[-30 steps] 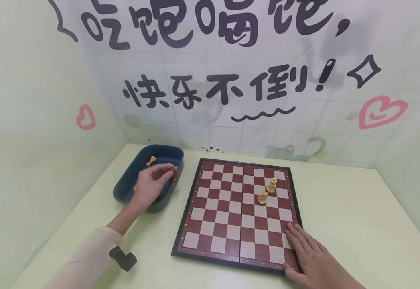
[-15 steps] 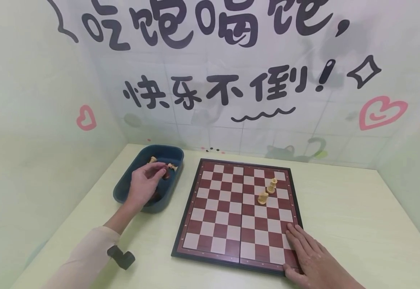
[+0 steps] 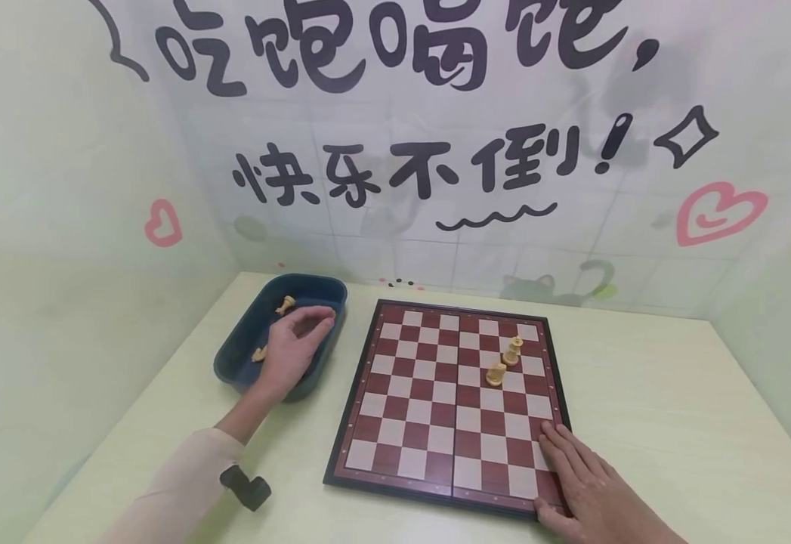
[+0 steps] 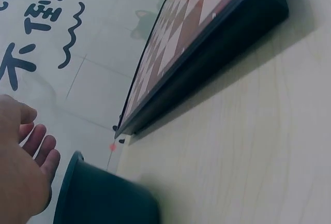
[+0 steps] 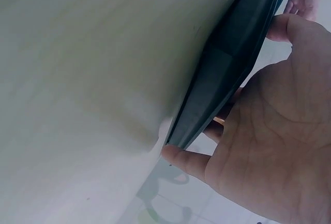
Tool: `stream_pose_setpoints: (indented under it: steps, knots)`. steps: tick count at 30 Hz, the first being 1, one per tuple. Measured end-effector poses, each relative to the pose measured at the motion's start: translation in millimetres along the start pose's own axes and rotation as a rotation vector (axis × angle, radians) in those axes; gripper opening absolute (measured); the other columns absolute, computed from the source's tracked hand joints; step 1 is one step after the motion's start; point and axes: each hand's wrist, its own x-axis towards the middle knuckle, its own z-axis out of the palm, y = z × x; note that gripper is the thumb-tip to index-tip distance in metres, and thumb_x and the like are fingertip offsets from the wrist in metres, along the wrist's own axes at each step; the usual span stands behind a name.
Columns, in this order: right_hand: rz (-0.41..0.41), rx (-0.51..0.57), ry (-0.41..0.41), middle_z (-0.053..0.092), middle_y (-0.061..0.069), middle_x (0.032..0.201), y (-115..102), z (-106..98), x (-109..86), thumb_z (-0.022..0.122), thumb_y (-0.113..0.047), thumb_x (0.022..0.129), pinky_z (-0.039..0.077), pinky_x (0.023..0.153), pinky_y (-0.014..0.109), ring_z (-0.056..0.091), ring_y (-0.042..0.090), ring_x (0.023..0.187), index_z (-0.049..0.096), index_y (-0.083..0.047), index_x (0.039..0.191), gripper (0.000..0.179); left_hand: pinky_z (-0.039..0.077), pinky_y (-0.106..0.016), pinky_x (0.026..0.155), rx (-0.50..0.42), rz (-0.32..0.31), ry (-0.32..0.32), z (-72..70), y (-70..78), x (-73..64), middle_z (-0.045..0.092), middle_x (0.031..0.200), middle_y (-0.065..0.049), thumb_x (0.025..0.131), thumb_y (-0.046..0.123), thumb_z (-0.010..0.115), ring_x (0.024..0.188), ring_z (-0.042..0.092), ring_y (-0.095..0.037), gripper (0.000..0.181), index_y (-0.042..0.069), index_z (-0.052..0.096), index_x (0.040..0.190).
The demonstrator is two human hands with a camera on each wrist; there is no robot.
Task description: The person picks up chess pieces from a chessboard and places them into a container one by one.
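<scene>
My left hand [image 3: 293,344] is over the dark blue tray [image 3: 228,355], thumb and index fingertips close together. A speck of light yellow shows by the fingertips; whether it is held or lies behind them I cannot tell. The left wrist view shows the hand [image 4: 23,167] above the tray's wall [image 4: 103,193], fingers curled. My right hand [image 3: 588,483] rests with straight fingers on the chessboard's near right corner. On the chessboard [image 3: 402,393] stand a light knight [image 3: 495,374] and, behind it, a taller light chess piece [image 3: 513,350].
Light chess pieces lie in the tray, one at the back [image 3: 285,304] and another at the left [image 3: 259,353]. A pale table [image 3: 674,393] carries everything. A printed white curtain [image 3: 395,249] stands along its back edge.
My left hand shifted left over the tray, then back right and forward. The dark red-brown chess piece at its fingertips earlier no longer shows. My right hand stays on the board.
</scene>
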Motion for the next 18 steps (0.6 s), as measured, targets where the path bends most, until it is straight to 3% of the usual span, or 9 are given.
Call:
stream_pose_setpoints:
  steps: [1,4,6,8,13,18]
  knots:
    - [0.007,0.007,-0.005,0.044,0.014,0.154,0.1,0.0,-0.3,0.063,-0.061,0.09,0.037,0.11,0.04,0.039,0.032,0.139,0.047,0.001,0.146,0.086,0.053,-0.019,0.086,-0.006,0.007,-0.001,2.9,0.5,0.0,0.068,0.116,-0.025,0.097,0.004,0.07,0.103,0.067,-0.013,0.023,-0.009,0.069,0.116]
    - [0.004,-0.002,-0.002,0.044,0.014,0.153,0.4,-0.6,-0.3,0.063,-0.061,0.09,0.037,0.11,0.038,0.04,0.033,0.139,0.048,0.002,0.146,0.086,0.054,-0.02,0.086,-0.021,0.019,-0.012,10.8,2.2,0.4,0.069,0.114,-0.023,0.096,0.004,0.071,0.102,0.068,-0.013,0.023,-0.008,0.069,0.115]
    - [0.007,0.011,-0.012,0.043,0.015,0.154,-0.1,-1.7,0.2,0.063,-0.061,0.09,0.037,0.111,0.04,0.04,0.033,0.14,0.047,0.002,0.147,0.086,0.054,-0.021,0.086,-0.023,0.023,-0.036,14.8,4.5,0.0,0.07,0.114,-0.021,0.096,0.006,0.071,0.102,0.068,-0.014,0.023,-0.008,0.07,0.115]
    - [0.006,0.007,-0.018,0.044,0.015,0.153,-0.6,-2.6,0.8,0.063,-0.061,0.09,0.044,0.104,0.049,0.041,0.034,0.139,0.047,0.002,0.147,0.086,0.055,-0.022,0.086,-0.031,0.023,-0.064,19.2,6.0,-0.5,0.07,0.113,-0.02,0.096,0.008,0.072,0.103,0.068,-0.016,0.023,-0.007,0.07,0.114]
    - [0.033,0.042,-0.049,0.043,0.016,0.154,-1.3,-3.6,2.1,0.062,-0.062,0.091,0.044,0.104,0.052,0.04,0.035,0.139,0.047,0.002,0.147,0.087,0.055,-0.024,0.088,-0.038,0.01,-0.115,31.2,9.4,-1.0,0.07,0.111,-0.016,0.095,0.007,0.074,0.102,0.068,-0.018,0.022,-0.005,0.072,0.113]
    - [0.039,0.059,-0.052,0.043,0.017,0.154,-1.8,-3.2,2.2,0.062,-0.062,0.091,0.044,0.104,0.053,0.04,0.036,0.139,0.046,0.003,0.148,0.087,0.056,-0.026,0.087,-0.066,-0.007,-0.189,43.9,12.8,-2.1,0.07,0.111,-0.019,0.094,0.003,0.073,0.102,0.069,-0.025,0.024,-0.007,0.07,0.116]
